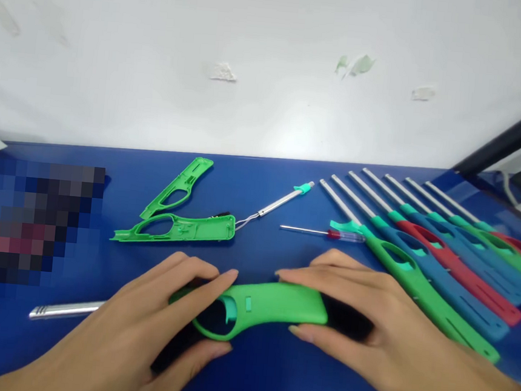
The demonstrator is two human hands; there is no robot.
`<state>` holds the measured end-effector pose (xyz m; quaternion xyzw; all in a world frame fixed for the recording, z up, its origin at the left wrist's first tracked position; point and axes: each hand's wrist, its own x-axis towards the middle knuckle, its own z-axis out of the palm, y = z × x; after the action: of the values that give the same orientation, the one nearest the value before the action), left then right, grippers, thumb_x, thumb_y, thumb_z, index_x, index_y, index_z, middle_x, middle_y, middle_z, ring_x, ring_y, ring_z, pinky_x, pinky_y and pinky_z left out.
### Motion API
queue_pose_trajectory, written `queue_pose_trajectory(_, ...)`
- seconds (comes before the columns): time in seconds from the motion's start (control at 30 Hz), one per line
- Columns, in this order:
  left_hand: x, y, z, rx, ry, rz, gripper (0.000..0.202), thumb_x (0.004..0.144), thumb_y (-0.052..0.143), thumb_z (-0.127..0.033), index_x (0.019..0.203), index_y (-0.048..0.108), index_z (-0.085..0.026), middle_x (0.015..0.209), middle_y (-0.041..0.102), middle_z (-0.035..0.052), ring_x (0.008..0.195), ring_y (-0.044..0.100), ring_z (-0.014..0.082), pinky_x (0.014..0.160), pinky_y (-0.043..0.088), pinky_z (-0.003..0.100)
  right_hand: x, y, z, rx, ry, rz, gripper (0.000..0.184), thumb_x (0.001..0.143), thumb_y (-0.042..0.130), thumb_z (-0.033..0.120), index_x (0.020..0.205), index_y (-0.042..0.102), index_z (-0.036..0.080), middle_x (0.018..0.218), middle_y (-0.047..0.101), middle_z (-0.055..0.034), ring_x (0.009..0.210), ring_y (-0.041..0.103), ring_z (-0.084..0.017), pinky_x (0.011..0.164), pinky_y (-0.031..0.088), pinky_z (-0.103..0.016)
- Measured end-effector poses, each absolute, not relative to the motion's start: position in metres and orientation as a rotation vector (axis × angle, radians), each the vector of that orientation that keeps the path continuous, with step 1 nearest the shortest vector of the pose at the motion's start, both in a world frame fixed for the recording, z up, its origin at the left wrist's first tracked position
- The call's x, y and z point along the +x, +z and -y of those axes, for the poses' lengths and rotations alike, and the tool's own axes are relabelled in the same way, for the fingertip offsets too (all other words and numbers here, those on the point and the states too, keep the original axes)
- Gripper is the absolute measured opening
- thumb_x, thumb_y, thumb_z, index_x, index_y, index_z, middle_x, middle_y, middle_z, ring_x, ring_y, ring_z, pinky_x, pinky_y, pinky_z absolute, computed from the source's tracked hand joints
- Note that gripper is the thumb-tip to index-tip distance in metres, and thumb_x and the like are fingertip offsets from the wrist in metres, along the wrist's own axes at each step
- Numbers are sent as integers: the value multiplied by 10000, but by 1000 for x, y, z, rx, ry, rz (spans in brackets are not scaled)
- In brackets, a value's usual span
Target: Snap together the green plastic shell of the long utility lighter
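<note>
A green gas lighter (285, 304) lies crosswise in front of me, its handle between both hands. My left hand (159, 314) grips it around the finger-hole end, where a teal trigger shows inside the loop. The lighter's silver tube (65, 310) sticks out to the left from under that hand. My right hand (359, 314) pinches the handle's right end between thumb and fingers. Beyond the hands lie an open green handle half (203, 228) with inner parts and a second green handle half (184, 183). Wires join the nearer half to a loose metal tube (282, 200).
A small screwdriver (343, 235) with a red and clear handle lies behind my right hand. Several lighters in green, blue and red, such as a red one (467, 277), are lined up at the right. A white wall (267, 117) closes off the blue table's back edge.
</note>
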<state>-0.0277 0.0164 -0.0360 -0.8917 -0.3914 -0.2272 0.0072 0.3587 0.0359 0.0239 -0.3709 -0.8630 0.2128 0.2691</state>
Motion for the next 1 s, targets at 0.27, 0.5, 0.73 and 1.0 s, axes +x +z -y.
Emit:
queue_pose_trajectory(0.27,4,-5,-18,-2821,-929,1275,293,1391,586,-517,1580,744,-360,1481,837,-9,1305,860,154,1322,677,207,350,24,-33,-1085,675,2218,276,1274,879,368,1504,821,509,1401,849,109,1211,922,-109,1051,703,-112)
queue_pose_trajectory(0.5,22,21,-27,-2912,-1005,1339,260,1165,776,-292,1406,848,-355,1315,885,-4,1142,915,183,958,785,230,368,-1,-6,-1350,460,2287,359,1384,635,781,1661,738,579,1636,787,126,1430,855,-142,1182,762,-249)
queue_pose_trajectory(0.73,29,26,-29,-2936,-863,1495,341,1102,965,-540,1389,934,-357,1268,885,70,1244,888,310,1072,827,374,356,-1,-12,-1284,344,2290,290,1414,612,670,1635,746,538,1592,827,146,1481,832,-126,1275,709,-242)
queue_pose_trajectory(1.0,11,14,-12,-2914,-767,1642,253,1181,792,-412,1430,823,-451,1395,855,-39,1159,903,175,1035,781,260,363,-14,0,-1315,211,2222,335,1372,679,670,1654,810,545,1596,868,138,1484,859,-209,1340,715,-352)
